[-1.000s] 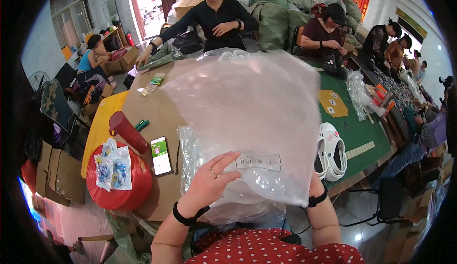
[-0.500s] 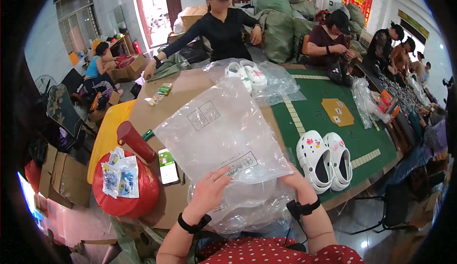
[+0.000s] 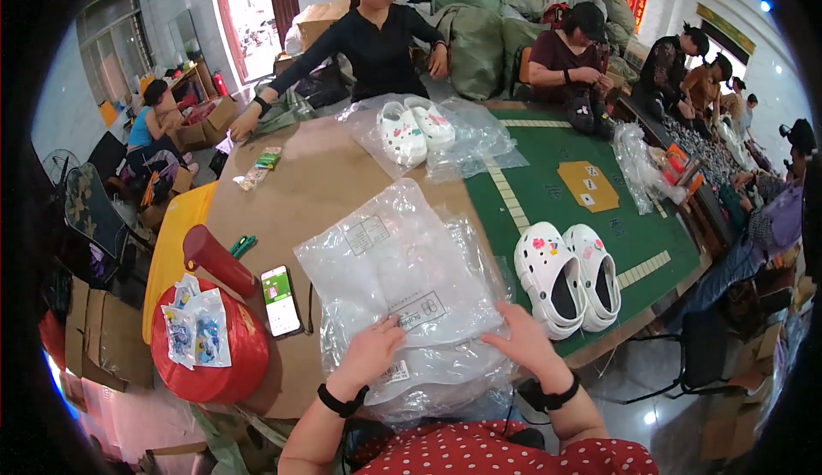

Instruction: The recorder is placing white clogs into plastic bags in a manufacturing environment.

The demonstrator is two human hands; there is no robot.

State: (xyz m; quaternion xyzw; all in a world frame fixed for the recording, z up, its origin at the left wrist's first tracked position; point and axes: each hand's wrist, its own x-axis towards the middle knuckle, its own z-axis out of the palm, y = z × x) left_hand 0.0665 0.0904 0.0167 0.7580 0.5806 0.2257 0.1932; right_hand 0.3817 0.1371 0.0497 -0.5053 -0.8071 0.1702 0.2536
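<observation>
A clear plastic bag with dark printing lies flat over more clear bags at the table's near edge. My left hand rests on its lower part, fingers stretched out. At its right edge my right hand lies with thumb and fingers apart, touching the plastic. Just right of that hand stands a pair of white clogs with colourful charms. Farther off, another pair of white clogs sits on clear plastic wrapping.
On the left are a phone, a dark red jug, green-handled scissors and a red round container with small packets on top. A co-worker in black stands across the table; another handles dark shoes at the far right.
The printed bag has come down from a raised, tilted position onto the stack. Both hands have loosened from its near edge and spread on it. The view has shifted slightly.
</observation>
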